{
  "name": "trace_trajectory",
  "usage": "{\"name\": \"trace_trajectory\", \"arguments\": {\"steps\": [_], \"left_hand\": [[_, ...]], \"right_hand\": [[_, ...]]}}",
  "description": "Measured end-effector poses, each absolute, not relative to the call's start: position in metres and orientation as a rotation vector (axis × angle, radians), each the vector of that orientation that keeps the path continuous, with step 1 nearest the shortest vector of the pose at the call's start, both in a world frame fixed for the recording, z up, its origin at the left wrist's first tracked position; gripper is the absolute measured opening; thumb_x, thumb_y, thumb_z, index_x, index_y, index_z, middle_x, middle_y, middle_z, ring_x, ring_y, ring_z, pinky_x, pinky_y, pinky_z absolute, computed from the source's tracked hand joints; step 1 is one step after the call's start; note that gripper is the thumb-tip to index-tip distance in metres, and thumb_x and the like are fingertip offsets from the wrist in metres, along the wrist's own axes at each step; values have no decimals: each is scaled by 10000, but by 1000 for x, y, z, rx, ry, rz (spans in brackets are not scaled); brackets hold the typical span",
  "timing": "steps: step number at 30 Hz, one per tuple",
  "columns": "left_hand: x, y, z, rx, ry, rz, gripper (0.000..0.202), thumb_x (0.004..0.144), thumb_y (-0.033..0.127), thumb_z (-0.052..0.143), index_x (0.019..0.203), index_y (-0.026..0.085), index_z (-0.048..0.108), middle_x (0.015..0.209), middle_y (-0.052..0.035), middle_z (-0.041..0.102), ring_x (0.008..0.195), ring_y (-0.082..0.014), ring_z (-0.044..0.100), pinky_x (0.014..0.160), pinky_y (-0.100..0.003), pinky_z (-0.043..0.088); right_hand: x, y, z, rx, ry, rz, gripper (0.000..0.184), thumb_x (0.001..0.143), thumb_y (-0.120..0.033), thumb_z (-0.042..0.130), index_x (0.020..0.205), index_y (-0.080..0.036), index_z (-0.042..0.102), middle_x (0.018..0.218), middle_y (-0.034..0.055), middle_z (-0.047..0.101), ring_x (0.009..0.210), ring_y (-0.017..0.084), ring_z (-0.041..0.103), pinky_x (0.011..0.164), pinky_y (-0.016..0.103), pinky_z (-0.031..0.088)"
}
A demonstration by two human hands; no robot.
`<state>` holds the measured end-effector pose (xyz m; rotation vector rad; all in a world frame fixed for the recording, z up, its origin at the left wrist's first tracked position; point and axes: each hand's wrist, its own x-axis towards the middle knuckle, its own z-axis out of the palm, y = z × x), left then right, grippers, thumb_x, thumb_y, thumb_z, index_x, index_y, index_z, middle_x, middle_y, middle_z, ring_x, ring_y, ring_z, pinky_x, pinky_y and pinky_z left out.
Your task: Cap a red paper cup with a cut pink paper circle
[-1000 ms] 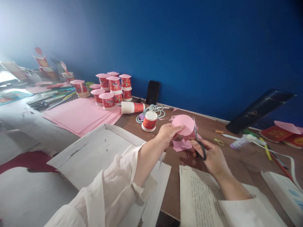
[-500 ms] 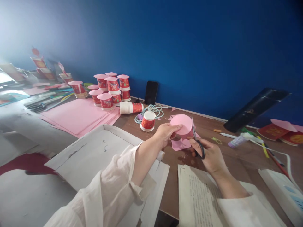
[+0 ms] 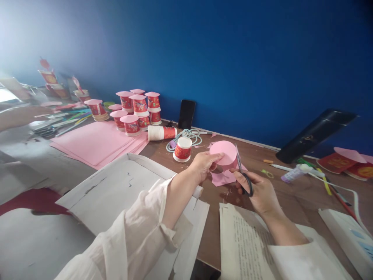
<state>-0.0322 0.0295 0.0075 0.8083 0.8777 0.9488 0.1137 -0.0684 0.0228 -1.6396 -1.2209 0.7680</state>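
Observation:
A round pink paper disc [image 3: 225, 152] is pinched by my left hand [image 3: 202, 166], thumb on top and fingers below. My right hand [image 3: 260, 189] is closed around the dark handles of a pair of scissors [image 3: 247, 182]. Their blades point up along the disc's right edge. Beneath the disc, pink paper scraps [image 3: 223, 179] lie on the brown table [image 3: 291, 194]. Just left of the disc, an upside-down red paper cup [image 3: 183, 150] stands with its white base upward. A stack of nested paper cups [image 3: 161, 133] lies on its side behind it.
Red cups topped with pink discs [image 3: 130, 124] stand beside pink paper sheets [image 3: 96, 140]. A phone [image 3: 186, 114] leans on the wall near a coiled cable [image 3: 192, 137]. At right are a black flask [image 3: 314, 134], a glue stick [image 3: 294, 173] and a power strip [image 3: 346, 237]. Another person's arm [image 3: 20, 116] reaches in at left.
At the far left, another person's arm has come into view over the pens. My hands, the disc and the scissors are almost where they were.

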Motion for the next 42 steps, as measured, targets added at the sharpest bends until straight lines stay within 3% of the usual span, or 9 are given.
{"name": "trace_trajectory", "arguments": {"steps": [8, 23, 34, 42], "left_hand": [[-32, 31, 6, 798, 880, 974, 334, 609, 324, 867, 660, 150, 586, 582, 27, 513, 489, -54, 384, 493, -232, 262], [-33, 31, 12, 670, 872, 1020, 268, 627, 227, 859, 708, 131, 623, 657, 12, 564, 547, -47, 446, 566, -214, 391], [-31, 32, 7, 683, 882, 1016, 258, 650, 249, 845, 715, 125, 629, 657, -1, 587, 541, -58, 473, 543, -215, 369], [-29, 34, 3, 704, 865, 1047, 261, 639, 254, 834, 684, 137, 605, 596, 25, 543, 510, -54, 431, 508, -215, 328]], "right_hand": [[117, -68, 20, -1624, -1262, 730, 480, 643, -631, 760, 822, -188, 806, 502, -14, 574, 465, 130, 514, 468, 249, 427], [122, -66, 11, -1631, -1211, 816, 483, 613, -555, 819, 922, -185, 805, 545, -23, 580, 484, 125, 513, 481, 246, 414], [120, -66, 15, -1642, -1265, 767, 424, 642, -575, 784, 823, -191, 802, 514, -17, 571, 479, 139, 510, 469, 253, 419], [116, -66, 18, -1635, -1267, 755, 421, 636, -623, 752, 605, -205, 711, 458, -12, 549, 445, 131, 483, 459, 251, 415]]}}
